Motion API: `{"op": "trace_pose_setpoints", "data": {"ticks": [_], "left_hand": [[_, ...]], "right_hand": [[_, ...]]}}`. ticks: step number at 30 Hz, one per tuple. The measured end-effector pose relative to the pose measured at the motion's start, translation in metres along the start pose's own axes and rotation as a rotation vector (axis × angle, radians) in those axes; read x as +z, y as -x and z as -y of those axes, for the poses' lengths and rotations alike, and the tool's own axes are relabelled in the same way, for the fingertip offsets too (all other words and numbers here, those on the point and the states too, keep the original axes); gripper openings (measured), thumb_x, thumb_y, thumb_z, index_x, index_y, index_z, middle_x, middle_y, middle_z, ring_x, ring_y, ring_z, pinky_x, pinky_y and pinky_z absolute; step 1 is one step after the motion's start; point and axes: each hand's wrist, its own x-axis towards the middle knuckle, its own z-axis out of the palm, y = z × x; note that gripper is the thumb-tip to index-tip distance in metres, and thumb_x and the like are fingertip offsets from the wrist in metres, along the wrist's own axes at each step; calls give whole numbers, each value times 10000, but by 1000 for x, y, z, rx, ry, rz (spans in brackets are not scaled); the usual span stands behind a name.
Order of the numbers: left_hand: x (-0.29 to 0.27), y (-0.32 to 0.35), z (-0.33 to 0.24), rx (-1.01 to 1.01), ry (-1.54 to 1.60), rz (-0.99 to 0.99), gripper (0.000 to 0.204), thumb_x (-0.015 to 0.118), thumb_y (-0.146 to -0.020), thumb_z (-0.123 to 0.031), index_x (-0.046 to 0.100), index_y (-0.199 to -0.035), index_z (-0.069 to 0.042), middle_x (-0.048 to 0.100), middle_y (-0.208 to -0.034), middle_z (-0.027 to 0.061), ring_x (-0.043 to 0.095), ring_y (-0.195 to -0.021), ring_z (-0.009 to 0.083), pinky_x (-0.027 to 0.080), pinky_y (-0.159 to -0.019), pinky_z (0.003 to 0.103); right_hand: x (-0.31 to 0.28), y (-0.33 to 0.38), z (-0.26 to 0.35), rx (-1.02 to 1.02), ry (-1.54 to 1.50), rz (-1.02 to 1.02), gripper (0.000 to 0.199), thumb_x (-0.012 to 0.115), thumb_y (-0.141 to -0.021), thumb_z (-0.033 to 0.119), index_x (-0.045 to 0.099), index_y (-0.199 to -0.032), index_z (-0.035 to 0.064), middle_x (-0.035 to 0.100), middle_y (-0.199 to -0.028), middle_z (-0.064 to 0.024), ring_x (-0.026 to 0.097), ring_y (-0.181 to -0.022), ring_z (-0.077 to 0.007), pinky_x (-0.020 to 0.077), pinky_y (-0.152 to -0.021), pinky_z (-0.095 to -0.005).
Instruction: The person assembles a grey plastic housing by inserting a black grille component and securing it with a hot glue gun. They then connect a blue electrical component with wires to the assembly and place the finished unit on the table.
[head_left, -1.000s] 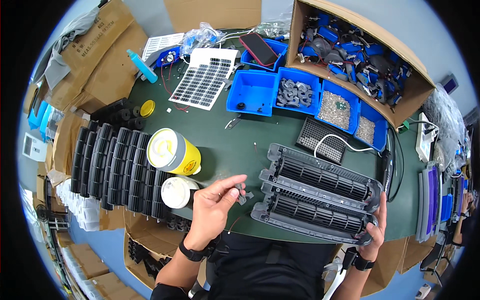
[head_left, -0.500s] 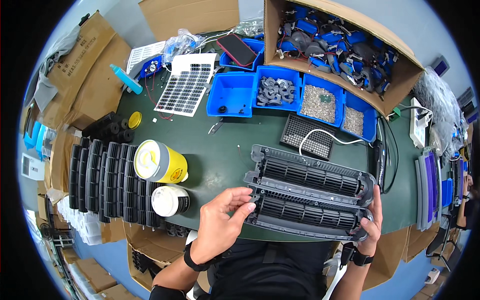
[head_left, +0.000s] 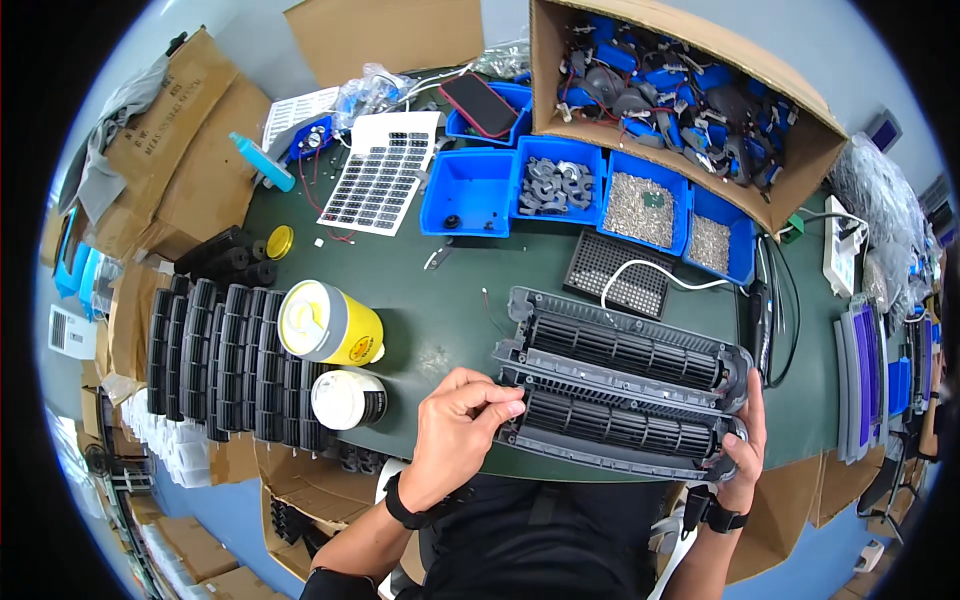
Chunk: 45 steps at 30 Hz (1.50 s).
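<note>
The left hand (head_left: 455, 425) pinches the near fan housing's (head_left: 620, 425) left end; the right hand (head_left: 742, 440) grasps its right end.

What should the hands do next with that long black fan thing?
Probably press the left end in. The left hand pinches the near fan housing at its left end, while the right hand steadies the right end, so it looks mid-fitting.

Two grey fan housings, long, each with a black ribbed roller inside, lie flat and parallel, touching. Near housing (head_left: 620, 425) sits at the front edge of the green desk (head_left: 440, 320); far housing (head_left: 625, 345) just behind it.
</note>
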Motion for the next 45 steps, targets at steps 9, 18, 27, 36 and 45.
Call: {"op": "trace_pose_setpoints", "data": {"ticks": [9, 18, 27, 36, 45], "left_hand": [[-30, 8, 15, 201, -596, -91, 249, 772, -917, -58, 744, -1160, -8, 776, -1067, 169, 722, -951, 313, 566, -842, 413], [-22, 14, 30, 329, -652, -77, 221, 748, -883, 0, 760, -1103, -18, 746, -1021, 159, 715, -948, 355, 571, -826, 404], [-23, -35, -28, 182, -249, -98, 246, 682, -959, 19, 781, -1181, -15, 761, -1050, 156, 726, -880, 229, 556, -790, 325], [-8, -68, -36, 10, -96, 33, 283, 762, -932, -11, 762, -1210, 43, 794, -1055, 147, 773, -958, 178, 600, -847, 285], [0, -75, -33, 107, -236, 50, 216, 796, -901, -18, 816, -1116, -12, 778, -945, 114, 709, -782, 140, 544, -693, 284]], "right_hand": [[-5, -1, -4, -38, 58, 1, 1049, 724, -733, 313, 341, -1641, -47, 607, -1439, -230, 597, -1317, -297, 411, -1159, -400], [2, 1, 0, -19, 2, -7, 1054, 743, -738, 319, 341, -1642, -44, 590, -1455, -229, 595, -1311, -294, 419, -1152, -400], [-3, 1, -3, -8, -6, -12, 1057, 741, -724, 305, 346, -1641, -40, 605, -1433, -228, 606, -1295, -295, 423, -1149, -402], [-4, 1, -4, 3, -3, -20, 1059, 731, -714, 302, 347, -1635, -53, 582, -1478, -251, 595, -1335, -320, 411, -1166, -414], [-14, 2, -10, -1, 24, -15, 1063, 741, -719, 325, 353, -1624, -74, 550, -1523, -264, 579, -1368, -335, 392, -1185, -421]]}}
